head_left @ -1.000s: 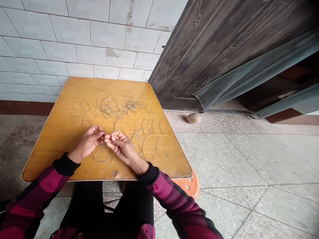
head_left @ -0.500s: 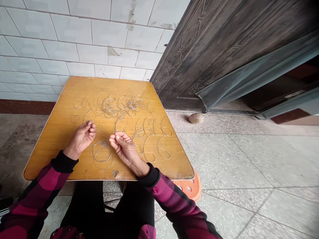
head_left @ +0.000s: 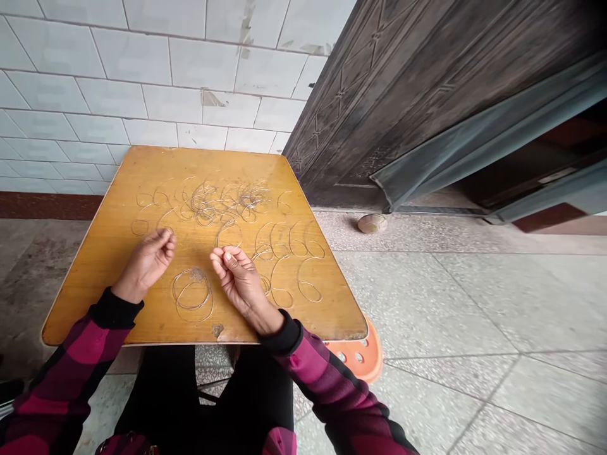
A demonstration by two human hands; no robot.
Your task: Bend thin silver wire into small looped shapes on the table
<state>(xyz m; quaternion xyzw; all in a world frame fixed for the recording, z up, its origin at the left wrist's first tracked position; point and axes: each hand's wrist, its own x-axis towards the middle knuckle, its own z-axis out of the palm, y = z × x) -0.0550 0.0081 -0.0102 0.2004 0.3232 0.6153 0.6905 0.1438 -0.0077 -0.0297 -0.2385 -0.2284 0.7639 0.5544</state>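
I sit at a small yellow wooden table (head_left: 118,189) strewn with thin curled metal wires. My left hand (head_left: 147,262) is over the table's left middle, fingers pinched together. My right hand (head_left: 237,278) is a hand's width to its right, thumb and fingers also pinched. A very thin wire seems to run between the two hands, too fine to make out clearly. Between and just below them lies a coil of wire rings (head_left: 192,296). A tangled heap of wires (head_left: 218,202) sits further back, and several loose curls (head_left: 284,253) lie to the right.
A white tiled wall stands behind the table. A dark metal door (head_left: 427,107) runs along the right. An orange plastic stool (head_left: 360,357) sits under the table's right corner. A small round object (head_left: 372,223) lies on the terrazzo floor by the door.
My hands were touching at the fingertips; the left hand has drawn away to the left while the right stayed nearly in place.
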